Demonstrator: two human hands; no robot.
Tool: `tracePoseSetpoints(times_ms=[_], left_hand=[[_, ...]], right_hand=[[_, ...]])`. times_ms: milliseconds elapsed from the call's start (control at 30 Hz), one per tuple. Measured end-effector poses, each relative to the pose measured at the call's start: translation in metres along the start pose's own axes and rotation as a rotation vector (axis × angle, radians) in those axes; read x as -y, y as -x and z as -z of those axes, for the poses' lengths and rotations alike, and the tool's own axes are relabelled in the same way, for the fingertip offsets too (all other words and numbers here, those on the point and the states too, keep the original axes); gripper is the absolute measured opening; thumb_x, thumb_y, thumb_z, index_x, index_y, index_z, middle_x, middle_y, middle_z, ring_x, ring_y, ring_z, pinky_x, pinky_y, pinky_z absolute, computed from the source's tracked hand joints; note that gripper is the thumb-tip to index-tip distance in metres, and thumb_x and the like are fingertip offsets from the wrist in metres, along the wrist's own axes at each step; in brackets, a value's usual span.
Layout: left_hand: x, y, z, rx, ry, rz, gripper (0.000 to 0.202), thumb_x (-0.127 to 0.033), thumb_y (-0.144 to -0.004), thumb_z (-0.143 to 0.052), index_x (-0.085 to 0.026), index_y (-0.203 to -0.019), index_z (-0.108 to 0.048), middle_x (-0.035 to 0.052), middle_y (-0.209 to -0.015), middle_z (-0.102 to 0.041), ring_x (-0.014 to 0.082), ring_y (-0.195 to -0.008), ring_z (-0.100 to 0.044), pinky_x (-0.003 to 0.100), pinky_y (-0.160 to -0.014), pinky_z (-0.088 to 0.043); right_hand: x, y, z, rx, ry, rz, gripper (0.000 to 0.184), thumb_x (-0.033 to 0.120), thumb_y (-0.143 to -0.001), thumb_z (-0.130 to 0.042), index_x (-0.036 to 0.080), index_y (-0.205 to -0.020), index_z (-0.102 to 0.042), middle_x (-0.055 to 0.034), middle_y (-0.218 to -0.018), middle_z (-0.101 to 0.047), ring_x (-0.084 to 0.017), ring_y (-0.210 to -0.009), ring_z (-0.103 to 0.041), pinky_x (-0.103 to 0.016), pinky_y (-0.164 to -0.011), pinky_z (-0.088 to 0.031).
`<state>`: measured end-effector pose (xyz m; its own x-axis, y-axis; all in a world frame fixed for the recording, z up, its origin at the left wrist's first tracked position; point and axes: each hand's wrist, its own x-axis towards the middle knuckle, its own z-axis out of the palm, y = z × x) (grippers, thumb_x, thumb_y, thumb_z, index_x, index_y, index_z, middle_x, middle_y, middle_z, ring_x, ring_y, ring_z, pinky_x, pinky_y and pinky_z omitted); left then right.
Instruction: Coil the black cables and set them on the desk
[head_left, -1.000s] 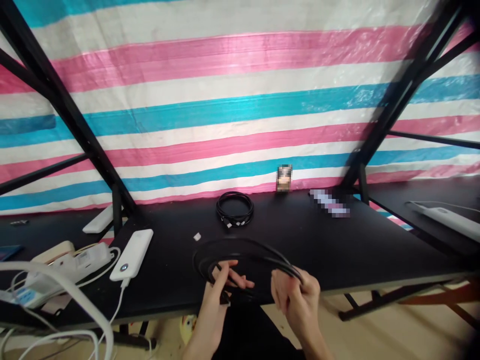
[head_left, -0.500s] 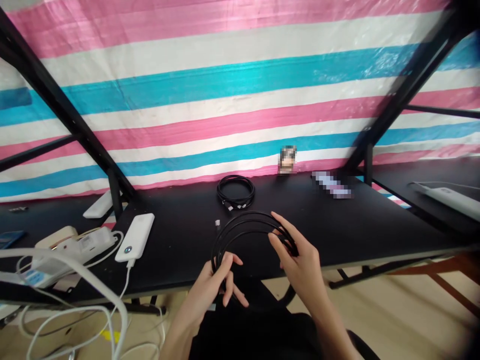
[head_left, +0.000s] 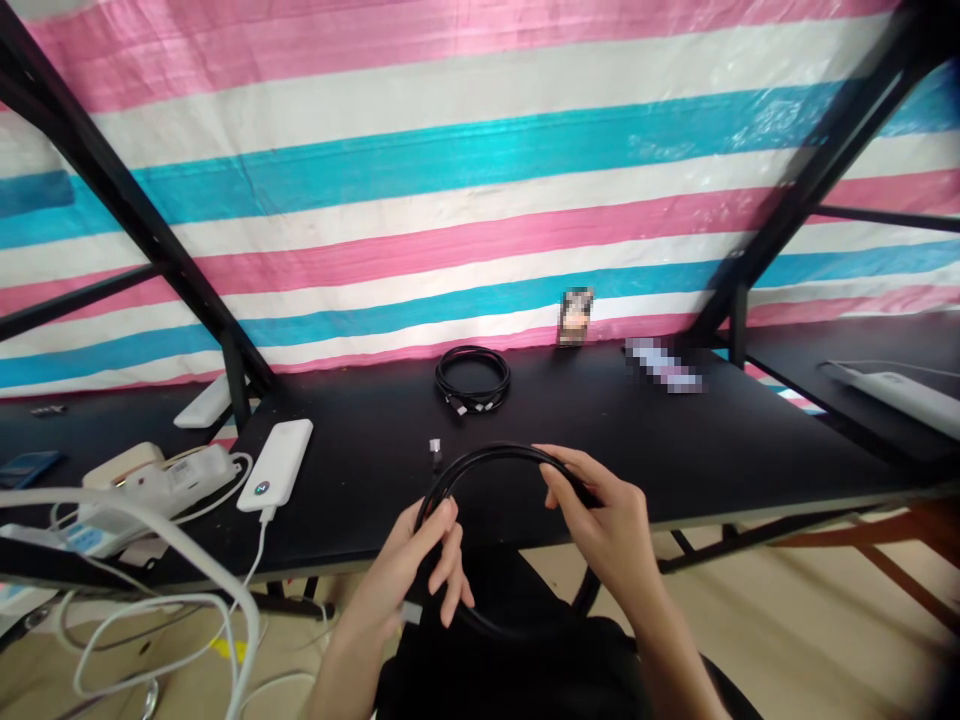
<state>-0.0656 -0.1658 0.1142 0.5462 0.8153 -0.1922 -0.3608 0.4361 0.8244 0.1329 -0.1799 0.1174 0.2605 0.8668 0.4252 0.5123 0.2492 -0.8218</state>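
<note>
A black cable (head_left: 495, 452) is looped into a coil between my two hands, just over the desk's front edge. My left hand (head_left: 431, 560) pinches the coil's left side between thumb and fingers. On the right side, my right hand (head_left: 600, 510) is closed around the gathered strands. One cable end with a silver-and-white connector (head_left: 435, 448) sticks up beyond my left hand. Another pale connector (head_left: 410, 612) shows below the left palm. Farther back on the desk lies a second coiled black cable (head_left: 472, 378), its plugs toward me.
The black desk (head_left: 360, 450) meets a striped tarp (head_left: 480, 220) behind. A white power bank (head_left: 276, 465) with a plugged-in cable lies left, near a power strip (head_left: 165, 490). Pixelated items (head_left: 576, 316) are at the back right. A thick white tube (head_left: 187, 555) arcs at lower left.
The separate loops have come together into a tighter bundle. My right hand's fingers have closed more around it, and the coil's top sits slightly lower.
</note>
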Motion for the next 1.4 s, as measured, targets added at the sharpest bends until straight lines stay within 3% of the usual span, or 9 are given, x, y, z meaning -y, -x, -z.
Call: tracePoseSetpoints(times_ms=[100,200,367,567,700,867,1033,1167,1400], left_hand=[[0.002,0.000,-0.004,0.014,0.009,0.042,0.044,-0.053,-0.081,-0.061,-0.020,-0.061,-0.041,-0.0122,-0.036,-0.027,0.0039,-0.026,-0.030,0.021,-0.040,-0.042],[0.009,0.000,-0.007,-0.122,-0.017,0.075,0.045,-0.046,-0.066,-0.078,-0.020,-0.061,-0.041,-0.0148,-0.035,-0.024,0.0009,-0.027,-0.016,0.015,-0.031,-0.029],[0.009,-0.009,-0.011,-0.342,0.099,0.003,0.043,-0.032,-0.049,-0.086,-0.020,-0.062,-0.047,-0.0165,-0.029,-0.020,0.0001,-0.026,-0.010,0.014,-0.028,-0.013],[-0.005,-0.042,-0.021,-0.556,0.453,-0.227,0.047,-0.026,-0.059,-0.072,-0.021,-0.048,-0.027,-0.0116,-0.036,-0.019,0.0016,-0.030,-0.015,0.017,-0.030,-0.020],[0.014,-0.081,-0.018,-0.654,0.355,-0.354,0.047,-0.032,-0.064,-0.068,-0.022,-0.048,-0.025,-0.0102,-0.041,-0.020,0.0043,-0.034,-0.021,0.020,-0.037,-0.033],[0.025,-0.119,0.015,-0.645,-0.177,-0.326,0.030,-0.042,-0.066,-0.065,-0.018,-0.056,-0.051,-0.0010,-0.061,-0.052,0.0123,-0.064,-0.051,0.023,-0.066,-0.045],[-0.003,-0.159,0.036,-0.544,-0.358,-0.209,0.035,-0.045,-0.065,-0.071,-0.018,-0.061,-0.050,-0.0055,-0.049,-0.043,0.0090,-0.045,-0.043,0.021,-0.045,-0.034],[-0.014,-0.204,0.043,-0.533,-0.360,-0.122,0.034,-0.045,-0.085,-0.057,-0.017,-0.068,-0.046,-0.0120,-0.046,-0.025,0.0039,-0.034,-0.022,0.018,-0.036,-0.019],[-0.012,-0.233,0.063,-0.577,-0.476,0.012,0.030,-0.040,-0.093,-0.050,-0.012,-0.084,-0.056,-0.0058,-0.060,-0.048,0.0040,-0.041,-0.037,0.017,-0.037,-0.033]], right_hand=[[0.004,0.003,0.003,0.151,-0.100,-0.010,0.021,0.032,-0.087,-0.058,0.020,-0.099,-0.070,0.0014,-0.060,-0.061,-0.012,-0.051,-0.056,-0.022,-0.055,-0.047],[0.008,0.004,0.005,0.300,-0.187,-0.017,0.018,0.033,-0.084,-0.061,0.019,-0.091,-0.071,0.0006,-0.062,-0.063,-0.011,-0.046,-0.054,-0.021,-0.048,-0.044],[0.003,-0.001,0.001,0.228,-0.281,-0.186,0.026,0.040,-0.083,-0.063,0.017,-0.070,-0.062,0.0041,-0.045,-0.049,-0.009,-0.040,-0.045,-0.020,-0.042,-0.036],[-0.027,-0.001,-0.030,0.262,-0.590,-0.451,0.044,0.056,-0.080,-0.059,0.015,-0.066,-0.056,-0.0052,-0.063,-0.064,-0.013,-0.050,-0.061,-0.021,-0.045,-0.047],[-0.053,-0.005,-0.054,0.279,-0.620,-0.647,0.055,0.072,-0.071,-0.054,0.018,-0.076,-0.049,-0.0034,-0.058,-0.064,-0.013,-0.032,-0.053,-0.017,-0.025,-0.031],[-0.085,-0.049,-0.053,0.442,-0.462,-0.594,0.051,0.071,-0.075,-0.046,0.020,-0.073,-0.046,0.0049,-0.030,-0.045,-0.007,-0.019,-0.032,-0.014,-0.023,-0.016],[-0.104,-0.128,-0.057,0.331,-0.389,-0.452,0.040,0.058,-0.079,-0.051,0.018,-0.072,-0.051,0.0068,-0.028,-0.042,-0.007,-0.021,-0.032,-0.015,-0.025,-0.017],[-0.121,-0.178,-0.078,0.249,-0.385,-0.427,0.029,0.044,-0.085,-0.055,0.016,-0.080,-0.056,0.0092,-0.035,-0.044,-0.005,-0.025,-0.034,-0.015,-0.029,-0.022],[-0.165,-0.188,-0.106,0.227,-0.287,-0.493,0.029,0.030,-0.092,-0.056,0.013,-0.069,-0.055,0.0093,-0.051,-0.045,-0.002,-0.035,-0.036,-0.014,-0.034,-0.031]])
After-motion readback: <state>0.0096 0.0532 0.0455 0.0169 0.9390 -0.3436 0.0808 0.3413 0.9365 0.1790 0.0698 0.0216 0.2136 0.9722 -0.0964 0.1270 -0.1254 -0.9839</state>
